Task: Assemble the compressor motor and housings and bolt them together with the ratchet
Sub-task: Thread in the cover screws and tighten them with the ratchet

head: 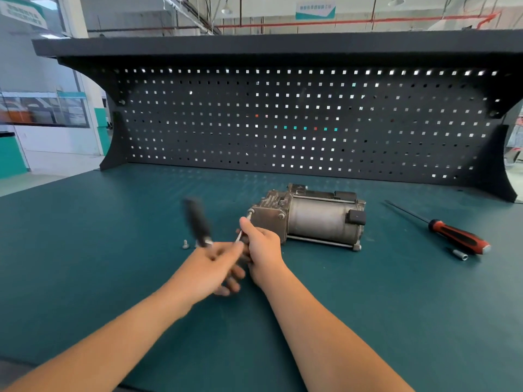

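The compressor [319, 222] lies on its side on the green tabletop [113, 250], its square end plate turned toward the person so the bolt heads face the tool. The right hand [263, 246] is curled round the extension bar [240, 235], thumb up toward the corner bolt [250, 212] at the plate's 10 o'clock, I'd say to hold the bit square on the head. The left hand [218, 261], blurred, grips the ratchet [196, 222] by its black handle, which stands up at 12 o'clock, ready to swing. A loose bolt [185, 244] waits at 9 o'clock of the hands; a red-handled screwdriver [458, 236] and a socket [460, 254] lie well apart at the compressor's 3 o'clock
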